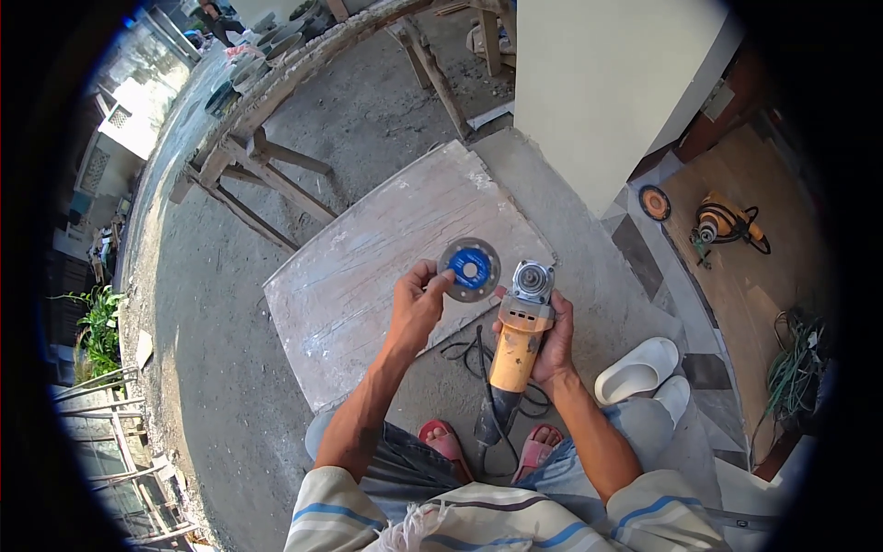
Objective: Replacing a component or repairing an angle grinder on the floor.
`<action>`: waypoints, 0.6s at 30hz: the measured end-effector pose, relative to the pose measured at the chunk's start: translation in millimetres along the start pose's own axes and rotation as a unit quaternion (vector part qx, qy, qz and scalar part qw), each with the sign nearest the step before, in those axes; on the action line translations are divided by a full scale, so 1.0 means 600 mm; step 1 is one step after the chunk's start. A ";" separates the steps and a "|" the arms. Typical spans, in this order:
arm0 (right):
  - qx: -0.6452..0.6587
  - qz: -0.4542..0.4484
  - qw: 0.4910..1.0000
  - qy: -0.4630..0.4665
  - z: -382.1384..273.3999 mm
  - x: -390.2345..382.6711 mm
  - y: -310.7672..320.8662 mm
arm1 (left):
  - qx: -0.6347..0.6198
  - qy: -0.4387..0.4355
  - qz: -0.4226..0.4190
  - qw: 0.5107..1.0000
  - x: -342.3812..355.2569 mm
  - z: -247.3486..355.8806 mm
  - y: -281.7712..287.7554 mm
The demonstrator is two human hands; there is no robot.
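Between the thumb and fingers of my left hand [421, 304] is a round cutting disc [485, 256] with a blue centre and a grey rim pierced by small holes. My right hand [555, 345] is wrapped round the body of a yellow angle grinder [517, 354], whose metal head points up and away from me. No disc sits on the grinder's bare spindle [532, 277]. The disc is held just left of the grinder head, apart from it. A black power cord [480, 368] loops beside the grinder's dark rear end.
A worn wooden board [368, 267] lies on the concrete ahead. Wooden trestle legs [267, 179] stand beyond it. White clogs [636, 368] are by my right knee. On the right, a brown floor holds a yellow power tool [722, 223], an orange disc [655, 202] and tangled green cord [796, 373].
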State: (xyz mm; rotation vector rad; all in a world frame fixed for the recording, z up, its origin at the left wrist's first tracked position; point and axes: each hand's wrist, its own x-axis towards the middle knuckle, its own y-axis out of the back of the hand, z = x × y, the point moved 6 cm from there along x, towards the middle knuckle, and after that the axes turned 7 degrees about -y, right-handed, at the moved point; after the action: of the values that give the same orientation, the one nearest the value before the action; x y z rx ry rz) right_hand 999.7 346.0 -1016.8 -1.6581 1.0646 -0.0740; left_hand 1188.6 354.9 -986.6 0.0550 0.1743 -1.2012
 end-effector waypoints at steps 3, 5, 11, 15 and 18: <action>-0.030 -0.009 0.999 0.008 0.002 0.012 0.007 | -0.190 -0.001 -0.042 0.981 0.016 0.041 0.007; -0.031 -0.015 0.999 0.003 0.008 0.019 0.019 | -0.219 0.006 -0.062 0.974 0.005 0.063 -0.021; 0.026 -0.078 0.997 -0.008 0.014 0.011 -0.002 | -0.139 0.068 -0.159 0.975 -0.027 0.052 -0.110; 0.031 -0.051 0.998 -0.018 0.010 0.005 -0.001 | -0.160 0.084 -0.156 0.971 -0.022 0.032 -0.108; 0.029 -0.059 0.998 -0.006 0.002 0.004 0.005 | -0.147 0.083 -0.152 0.974 -0.023 0.037 -0.119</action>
State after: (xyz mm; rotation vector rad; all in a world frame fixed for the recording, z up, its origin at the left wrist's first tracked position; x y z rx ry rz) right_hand 1000.2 345.3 -1020.8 -1.6669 0.9471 -0.1708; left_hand 1119.4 338.9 -958.6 -0.1346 0.5204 -1.4637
